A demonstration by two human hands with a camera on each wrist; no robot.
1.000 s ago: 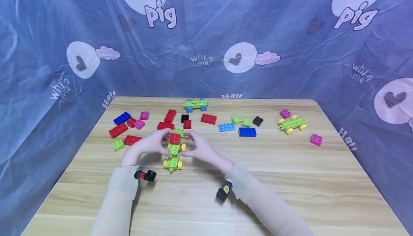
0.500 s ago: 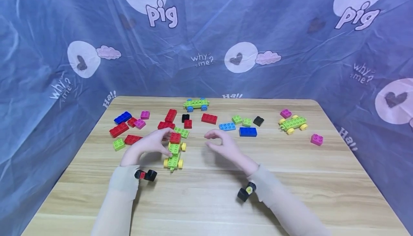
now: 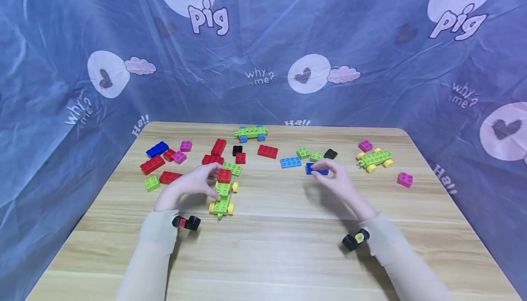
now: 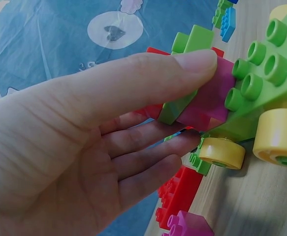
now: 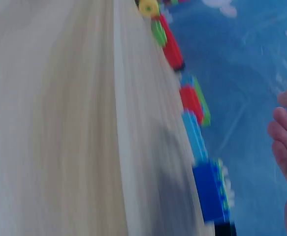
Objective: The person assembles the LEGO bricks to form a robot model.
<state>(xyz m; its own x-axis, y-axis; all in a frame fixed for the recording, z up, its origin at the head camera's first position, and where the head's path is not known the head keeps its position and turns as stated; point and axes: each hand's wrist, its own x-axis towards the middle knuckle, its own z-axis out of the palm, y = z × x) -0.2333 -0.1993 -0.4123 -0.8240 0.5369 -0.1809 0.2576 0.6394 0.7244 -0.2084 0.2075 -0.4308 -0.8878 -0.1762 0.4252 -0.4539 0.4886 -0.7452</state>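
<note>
My left hand [image 3: 193, 185] grips a brick stack on a lime-green wheeled base [image 3: 221, 206] with yellow wheels. In the left wrist view, the thumb lies along a pink brick [image 4: 218, 101], with fingers on its far side. A lime-green brick [image 4: 198, 40] sits against the pink one, and a red brick [image 3: 224, 175] tops the stack. My right hand [image 3: 341, 183] is over the table with bent fingers and nothing in them. Its fingertips overlap a dark blue brick [image 3: 309, 169] in the head view; the right wrist view shows a gap between this hand and the blue brick.
A light blue brick [image 3: 290, 162], two small lime bricks [image 3: 315, 156] and a black brick [image 3: 330, 153] lie around the dark blue one. Other wheeled bases stand at the back [image 3: 251, 132] and right [image 3: 374, 158]. Several red and pink bricks are scattered at left.
My right hand has left the brick stack and moved right across the table to the dark blue brick. The left hand has stayed on the stack.
</note>
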